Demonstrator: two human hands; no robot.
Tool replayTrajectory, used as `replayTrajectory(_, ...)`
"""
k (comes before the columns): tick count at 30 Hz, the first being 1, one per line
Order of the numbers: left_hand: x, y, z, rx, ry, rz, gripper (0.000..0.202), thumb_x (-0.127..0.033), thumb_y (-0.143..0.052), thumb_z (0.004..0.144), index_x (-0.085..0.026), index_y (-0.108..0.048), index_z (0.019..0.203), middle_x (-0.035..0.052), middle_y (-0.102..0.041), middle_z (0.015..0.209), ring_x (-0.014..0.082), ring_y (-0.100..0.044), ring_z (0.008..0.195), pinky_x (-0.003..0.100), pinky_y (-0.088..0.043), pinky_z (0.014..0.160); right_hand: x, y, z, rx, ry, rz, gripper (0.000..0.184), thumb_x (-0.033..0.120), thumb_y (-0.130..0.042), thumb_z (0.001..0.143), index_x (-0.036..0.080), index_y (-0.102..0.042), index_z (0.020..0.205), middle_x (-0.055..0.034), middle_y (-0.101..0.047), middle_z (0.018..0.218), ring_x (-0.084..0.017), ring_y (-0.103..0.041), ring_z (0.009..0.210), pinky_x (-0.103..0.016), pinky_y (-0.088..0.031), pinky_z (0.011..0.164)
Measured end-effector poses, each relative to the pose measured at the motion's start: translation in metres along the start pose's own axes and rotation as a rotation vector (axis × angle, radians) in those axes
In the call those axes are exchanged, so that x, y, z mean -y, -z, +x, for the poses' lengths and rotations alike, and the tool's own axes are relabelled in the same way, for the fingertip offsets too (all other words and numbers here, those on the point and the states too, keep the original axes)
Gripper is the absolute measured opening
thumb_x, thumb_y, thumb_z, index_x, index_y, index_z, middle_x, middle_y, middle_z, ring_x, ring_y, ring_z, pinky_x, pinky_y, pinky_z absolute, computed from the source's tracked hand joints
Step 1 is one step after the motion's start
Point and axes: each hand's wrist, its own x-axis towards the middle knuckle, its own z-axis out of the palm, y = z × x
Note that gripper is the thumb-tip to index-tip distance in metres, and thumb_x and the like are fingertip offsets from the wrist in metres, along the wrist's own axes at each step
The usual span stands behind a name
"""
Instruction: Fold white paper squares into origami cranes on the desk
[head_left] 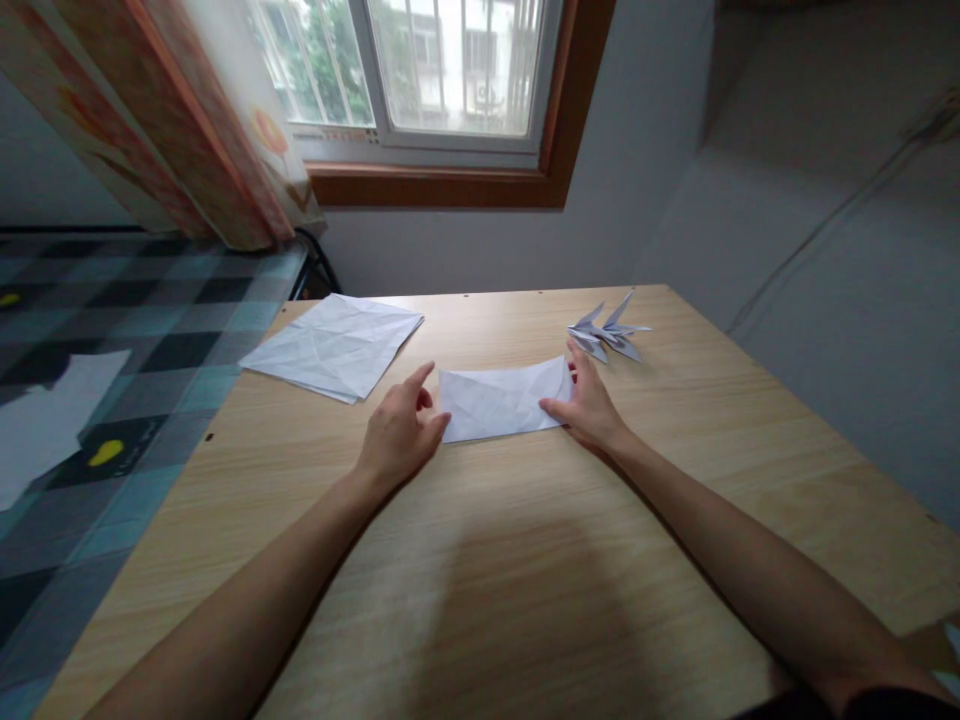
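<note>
A white sheet of paper folded in half (pixel 502 400) lies on the wooden table (pixel 525 560) in front of me. My left hand (pixel 397 430) pinches its left end between thumb and fingers. At the right end my right hand (pixel 589 405) does the same with thumb and forefinger. Both hands rest on the table top.
A stack of creased white paper sheets (pixel 334 345) lies at the table's far left. Folded paper cranes (pixel 607 330) sit at the far right, just beyond my right hand. A bed with a checked cover (pixel 112 340) stands to the left, a window (pixel 435 70) behind.
</note>
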Motion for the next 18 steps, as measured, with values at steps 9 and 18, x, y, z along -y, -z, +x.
replayTrajectory(9, -0.006, -0.009, -0.003, 0.465, -0.453, 0.306, 0.050, -0.046, -0.042, 0.099, -0.026, -0.047, 0.145, 0.0082, -0.044, 0.155, 0.0300, -0.037, 0.143, 0.051, -0.028, 0.116, 0.036, -0.013, -0.019, 0.454, 0.553, -0.423, 0.054, 0.033, -0.050, 0.096, 0.018, -0.042, 0.148, -0.0160, -0.036, 0.158, -0.030, -0.029, 0.148, -0.054, -0.028, 0.118)
replayTrajectory(18, -0.010, -0.007, -0.002, 0.594, -0.292, 0.431, 0.062, -0.059, -0.030, 0.099, -0.027, -0.035, 0.152, 0.0083, -0.030, 0.161, 0.0306, -0.028, 0.149, 0.055, -0.020, 0.119, 0.033, -0.004, -0.014, 0.612, 0.414, -0.553, 0.066, 0.054, -0.037, 0.099, 0.018, -0.031, 0.154, -0.0135, -0.026, 0.162, -0.031, -0.025, 0.150, -0.055, -0.022, 0.120)
